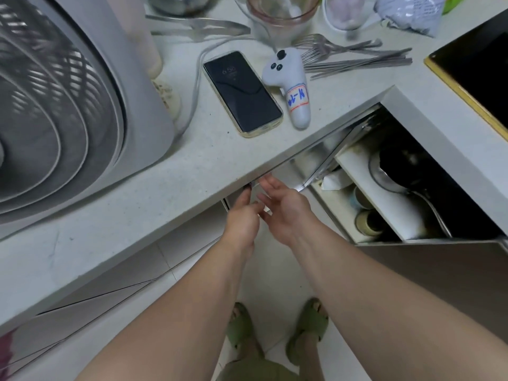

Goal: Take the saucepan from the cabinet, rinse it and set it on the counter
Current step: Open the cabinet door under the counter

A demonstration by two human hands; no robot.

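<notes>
Both hands are down under the counter [192, 171] lip, close together just below centre. Left hand [242, 218] has its fingers reaching up under the edge; the tips are tucked out of sight, so can't tell if they're gripping anything. Right hand [286, 213] is palm-up-ish with fingers spread and loose, nothing in it, fingertips right at the edge of the shiny door [316, 163], which is swung open.

The cabinet [398, 215] is open over at 3 o'clock. Inside on the white shelf there's a dark pan [395, 171] with a steel rim, pretty sure that's the saucepan, though it's dim in there. A couple of cups [368, 221] sit on the lower level at about 4 o'clock.

Up on the counter: phone [243, 93] at 12, a white controller [288, 86] just beside it on the right, forks [354, 57] at 1 o'clock, and a big grey basket [55, 119] at 9. Green slippers [308, 328] at 6.
</notes>
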